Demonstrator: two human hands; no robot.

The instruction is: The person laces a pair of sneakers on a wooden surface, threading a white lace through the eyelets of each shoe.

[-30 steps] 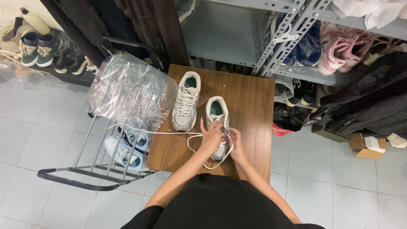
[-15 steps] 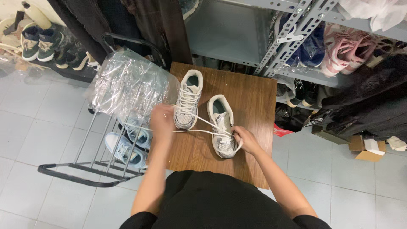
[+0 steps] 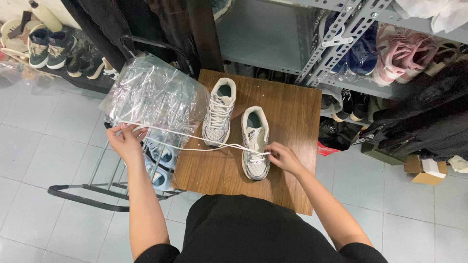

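Observation:
Two white and grey sneakers stand side by side on a small wooden table (image 3: 287, 107). The left sneaker (image 3: 220, 111) is laced. The right sneaker (image 3: 255, 142) has a long white lace (image 3: 190, 138) running out of its eyelets to the left. My left hand (image 3: 126, 140) pinches the far end of that lace, out past the table's left edge, and holds it taut. My right hand (image 3: 284, 157) rests on the right sneaker's side near the toe, fingers at the lace.
A crumpled clear plastic bag (image 3: 153, 97) lies on a metal rack (image 3: 112, 187) left of the table, with light blue shoes (image 3: 161, 160) below it. Grey metal shelving (image 3: 341, 39) with several shoes stands behind. A cardboard box (image 3: 425, 170) sits on the tiled floor at right.
My hands were together on the right sneaker. My left hand has since drawn the lace far out to the left, past the table's edge; my right hand stays at the sneaker.

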